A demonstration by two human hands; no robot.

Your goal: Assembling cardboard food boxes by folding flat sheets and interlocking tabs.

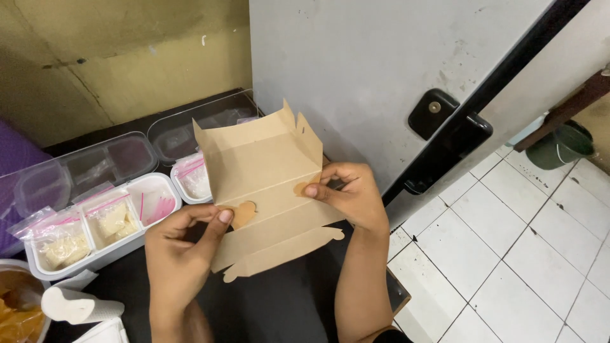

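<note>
Both hands pinch an unfolded brown cardboard box (267,184) above a black countertop (279,305): left hand (181,251) on one rounded tab, right hand (352,197) on the other. White compartment tray (101,225) alongside; grey door (381,76), white tiled floor (521,248) adjacent.

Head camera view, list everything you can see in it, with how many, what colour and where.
flat cardboard box blank: one, brown, unfolded, held up over the dark counter
dark counter: one, black, under the hands
white tray: one, white, left on the counter, with compartments
zip bags: several, clear with pink seals and pale contents, in the tray
clear lids: several, transparent, behind the tray
paper cups: two, white, lying bottom left
grey door: one, grey with a black handle, behind the box
tiled floor: white tiles, right
bucket: one, dark green, far right
left hand: pinching the blank's left tab
right hand: pinching the blank's right edge
</note>
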